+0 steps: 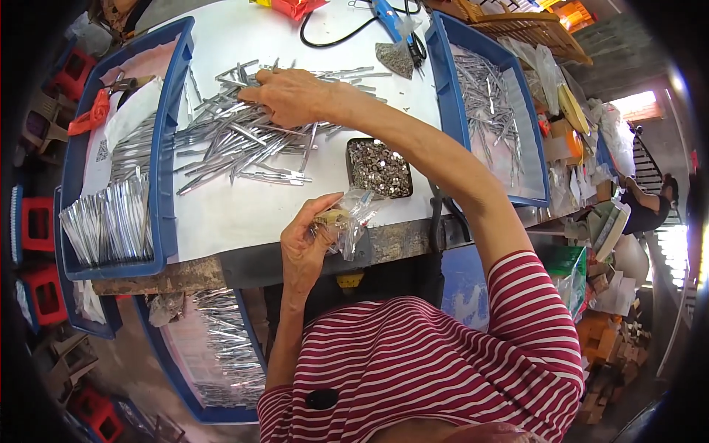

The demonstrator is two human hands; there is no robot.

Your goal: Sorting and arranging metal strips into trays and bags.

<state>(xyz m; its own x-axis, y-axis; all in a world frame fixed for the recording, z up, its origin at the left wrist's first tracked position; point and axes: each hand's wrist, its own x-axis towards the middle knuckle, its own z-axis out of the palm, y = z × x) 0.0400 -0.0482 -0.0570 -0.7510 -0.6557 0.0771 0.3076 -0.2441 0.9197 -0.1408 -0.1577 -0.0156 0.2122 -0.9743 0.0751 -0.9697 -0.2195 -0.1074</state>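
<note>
At left, a blue tray (165, 177) holds lined-up metal strips (111, 225), seemingly done; a loose pile (240, 144), upper left of centre, looks left to do. Right hand (292, 97): fingers half-curled over it, grip unclear. Left hand (301, 232): fingers closed around a clear bag (356, 215), centre.

view: head, left of paired fisheyes | from: wearer's head | facing: down and forward, past striped shirt (428, 347) to tabletop (221, 225) | range: near left hand (304, 232), right hand (299, 96) | frame: upright, wide, dark-rimmed
</note>
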